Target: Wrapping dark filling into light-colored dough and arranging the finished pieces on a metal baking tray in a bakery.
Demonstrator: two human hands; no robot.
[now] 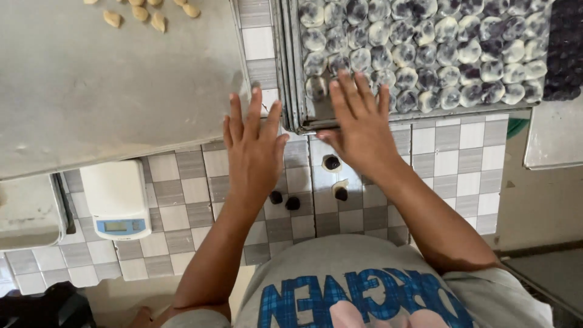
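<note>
My left hand (254, 149) lies flat and spread on the tiled counter (182, 200), just left of a metal tray (306, 118). My right hand (359, 124) is spread too, its fingers reaching over the tray's near rim onto the bare corner beside the filled dough balls (425, 48). These white balls with dark filling showing through pack the tray in rows. On the counter by my wrists lie two small dark filling balls (284, 200) and two pieces of dough with dark filling (336, 176). Neither hand holds anything.
A grey floured board (103, 91) covers the counter's left, with several small pale dough pieces (143, 15) at its far edge. A white kitchen scale (116, 200) sits below it, beside a white container (27, 212). Dark filling balls (565, 54) fill the far right.
</note>
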